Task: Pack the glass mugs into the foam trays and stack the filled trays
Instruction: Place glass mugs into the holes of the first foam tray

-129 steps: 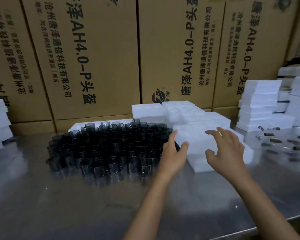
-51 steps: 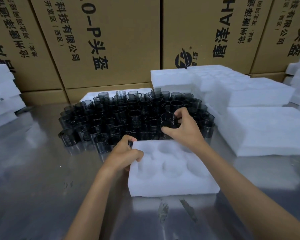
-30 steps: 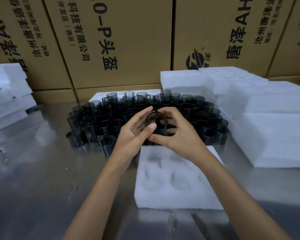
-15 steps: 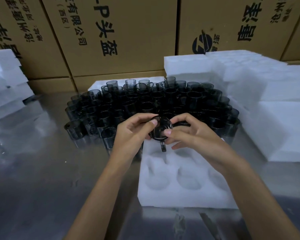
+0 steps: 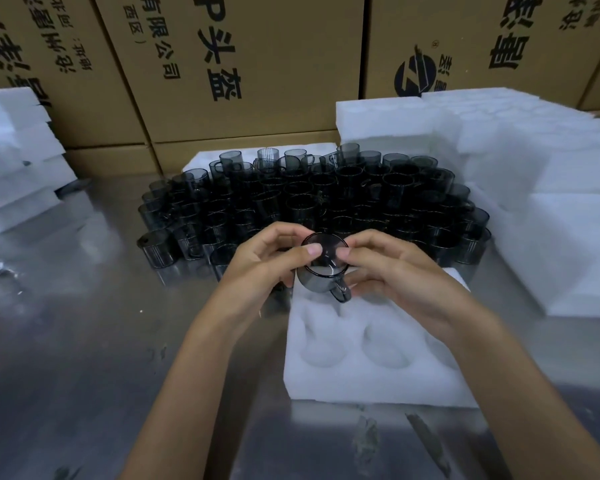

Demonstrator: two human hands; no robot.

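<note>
Glass mugs (image 5: 312, 202), smoky grey and cylindrical, stand massed upright on the metal table (image 5: 66, 358) beyond the grip; overlapping walls make single mugs hard to separate, and the far rows are partly lost against a white foam sheet. Cardboard cartons (image 5: 250, 64) with printed characters form the backdrop, cut off at the top edge. White foam tray stacks (image 5: 551, 202) lie right of the grip, their far edges blurred; more foam (image 5: 11, 168) sits far left. The foam tray (image 5: 368, 348) directly beneath the grip is matte white with rounded pockets; the right forearm hides its right pockets. The held mug (image 5: 323, 268) is tilted, axis running away from the viewer, handle pointing down toward the tray. The left hand (image 5: 257, 271) and right hand (image 5: 395, 271) both pinch the held mug, thumbs on its near face.
</note>
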